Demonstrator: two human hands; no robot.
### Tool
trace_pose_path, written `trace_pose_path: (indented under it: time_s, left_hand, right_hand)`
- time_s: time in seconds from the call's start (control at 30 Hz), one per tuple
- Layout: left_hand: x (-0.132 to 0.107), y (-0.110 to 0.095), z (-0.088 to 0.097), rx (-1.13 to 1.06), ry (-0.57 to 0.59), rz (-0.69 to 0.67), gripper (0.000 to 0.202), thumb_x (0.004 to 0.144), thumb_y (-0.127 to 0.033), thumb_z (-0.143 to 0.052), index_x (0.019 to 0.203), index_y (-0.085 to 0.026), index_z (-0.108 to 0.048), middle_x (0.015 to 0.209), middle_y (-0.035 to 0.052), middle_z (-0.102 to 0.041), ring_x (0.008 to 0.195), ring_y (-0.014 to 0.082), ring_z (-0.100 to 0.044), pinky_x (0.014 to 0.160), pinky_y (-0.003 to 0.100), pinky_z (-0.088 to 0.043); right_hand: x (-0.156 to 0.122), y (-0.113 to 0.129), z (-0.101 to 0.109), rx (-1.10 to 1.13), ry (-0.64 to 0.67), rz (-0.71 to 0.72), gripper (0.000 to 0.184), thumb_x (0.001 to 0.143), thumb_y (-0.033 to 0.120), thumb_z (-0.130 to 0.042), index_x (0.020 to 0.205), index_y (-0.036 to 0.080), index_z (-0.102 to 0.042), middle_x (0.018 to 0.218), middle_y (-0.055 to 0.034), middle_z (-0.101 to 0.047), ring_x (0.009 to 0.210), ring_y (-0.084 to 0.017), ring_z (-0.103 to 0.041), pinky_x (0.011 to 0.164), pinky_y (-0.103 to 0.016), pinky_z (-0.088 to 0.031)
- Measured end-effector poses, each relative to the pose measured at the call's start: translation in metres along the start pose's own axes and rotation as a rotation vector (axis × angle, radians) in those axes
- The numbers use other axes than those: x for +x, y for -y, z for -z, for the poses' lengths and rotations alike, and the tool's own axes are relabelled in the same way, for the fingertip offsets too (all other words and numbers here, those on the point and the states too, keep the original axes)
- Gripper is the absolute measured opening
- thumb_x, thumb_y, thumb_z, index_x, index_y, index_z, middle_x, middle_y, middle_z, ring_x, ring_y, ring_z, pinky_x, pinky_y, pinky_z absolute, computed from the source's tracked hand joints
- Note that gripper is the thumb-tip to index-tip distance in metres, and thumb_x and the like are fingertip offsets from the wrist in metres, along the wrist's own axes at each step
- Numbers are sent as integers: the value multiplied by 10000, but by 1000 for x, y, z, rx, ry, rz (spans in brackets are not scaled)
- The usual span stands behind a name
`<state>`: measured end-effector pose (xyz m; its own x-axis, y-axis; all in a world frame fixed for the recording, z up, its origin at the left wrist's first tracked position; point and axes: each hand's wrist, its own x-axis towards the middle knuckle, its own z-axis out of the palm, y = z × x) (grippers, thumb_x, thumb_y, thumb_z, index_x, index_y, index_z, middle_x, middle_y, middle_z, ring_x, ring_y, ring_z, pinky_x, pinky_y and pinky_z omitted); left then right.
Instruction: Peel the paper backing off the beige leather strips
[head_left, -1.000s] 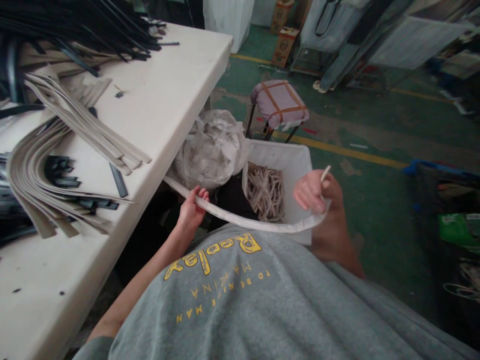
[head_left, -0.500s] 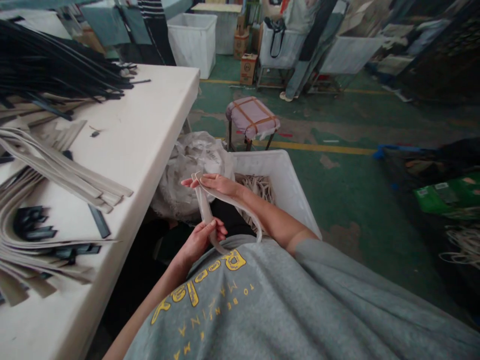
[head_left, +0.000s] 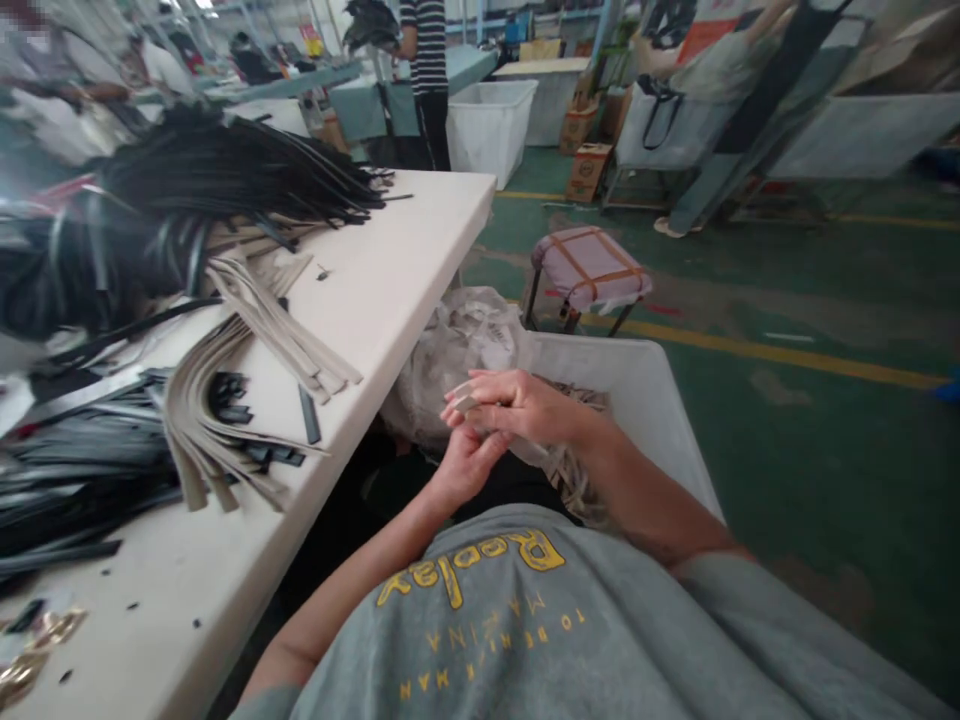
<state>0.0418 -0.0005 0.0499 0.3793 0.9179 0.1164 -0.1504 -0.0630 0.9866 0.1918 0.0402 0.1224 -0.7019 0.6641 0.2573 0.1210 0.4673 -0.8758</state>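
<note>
In the head view, both hands met in front of the person's lap, beside the table [head_left: 405, 235]. The right hand [head_left: 523, 408] lay over the left, its fingers bent around a pale strip [head_left: 464, 400], of which only a short piece showed near the fingertips; the rest was hidden. The left hand [head_left: 471, 468] was partly curled just beneath, touching the right, but whether it gripped the strip too could not be told.

The handling of this one piece looked under way rather than finished: the strip was in the fingers, neither set down on the table nor dropped in the bin [head_left: 664, 415]. Behind the right forearm, the bin held a tangle [head_left: 574, 478] of similar pale lengths; whether these were dealt with or waiting was unclear. The bag [head_left: 469, 335] stood beside it, between bin and table.

On the table, beige bands [head_left: 281, 325] lay in loose bundles with no hand on them, and black bands [head_left: 240, 165] were heaped farther back. If those belonged to the same work, much seemed left.
</note>
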Motion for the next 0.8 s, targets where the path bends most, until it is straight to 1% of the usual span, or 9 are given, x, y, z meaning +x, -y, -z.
trace_pose_path:
  time_s: [0.07, 0.17, 0.33, 0.43, 0.5, 0.6, 0.67, 0.73, 0.8]
  left_hand:
    - [-6, -2, -5, 3, 69, 34, 509, 903, -646, -587, 764, -173, -709, 761, 87, -695, 725, 224, -646, 716, 366, -546]
    - [-13, -6, -7, 2, 126, 91, 534, 934, -668, -498, 698, -216, -654, 688, 79, -665, 606, 212, -601, 601, 367, -516]
    - [-22, -6, -4, 182, 188, 3, 385, 993, -514, -436, 753, -313, -660, 773, 59, -692, 741, 252, -664, 721, 411, -558]
    - [-23, 3, -2, 346, 219, -40, 316, 988, -339, -431, 770, -321, -658, 819, 42, -706, 795, 241, -672, 773, 392, -562]
    - [-21, 11, -2, 396, 235, -58, 300, 962, -275, -446, 740, -313, -645, 810, 37, -707, 771, 232, -664, 749, 376, -562]
    - [-21, 20, -2, 391, 199, -61, 280, 917, -271, -492, 672, -286, -625, 742, 45, -691, 704, 229, -646, 687, 369, -556]
    - [-21, 24, -2, 348, 161, -18, 261, 915, -303, -512, 689, -250, -630, 716, 49, -668, 696, 227, -633, 694, 374, -546]
    - [-17, 26, -1, 294, 134, 29, 169, 896, -353, -597, 820, -214, -655, 784, 45, -679, 721, 215, -635, 692, 357, -540]
    - [-9, 24, -1, 206, 93, 42, 258, 868, -426, -676, 980, -195, -646, 913, 55, -707, 795, 213, -667, 723, 343, -550]
  right_hand:
    - [-6, 0, -4, 42, -44, 29, 378, 1007, 503, -543, 1040, 225, -798, 1135, -77, -784, 1206, -238, -673, 1233, -511, -248]
    - [-14, -2, -19, 113, -247, 67, 328, 1018, 435, -542, 974, 235, -798, 1106, -63, -792, 1177, -234, -692, 1238, -511, -261]
    - [-30, -1, -37, 209, -541, 82, 245, 1003, 354, -580, 935, 272, -801, 1076, -37, -797, 1190, -231, -687, 1252, -494, -262]
    - [-38, -3, -34, 310, -702, 83, 237, 991, 357, -596, 921, 279, -808, 1076, -40, -796, 1210, -246, -677, 1233, -493, -308]
    - [-41, -6, -28, 334, -770, 77, 220, 981, 353, -613, 927, 281, -813, 1074, -39, -797, 1211, -244, -675, 1226, -479, -323]
    - [-39, -8, -21, 293, -796, 60, 201, 965, 354, -645, 889, 273, -813, 1049, -29, -799, 1143, -221, -699, 1185, -425, -379]
    - [-36, -9, -17, 349, -737, 17, 242, 966, 403, -638, 852, 261, -798, 1037, -24, -796, 1060, -205, -716, 1085, -395, -471]
    - [-33, -12, -14, 387, -663, -34, 299, 950, 483, -642, 867, 239, -793, 1024, -33, -791, 1009, -195, -715, 1025, -373, -506]
    - [-31, -15, -12, 392, -588, -75, 364, 918, 546, -661, 857, 209, -786, 1003, -48, -786, 986, -187, -707, 977, -343, -526]
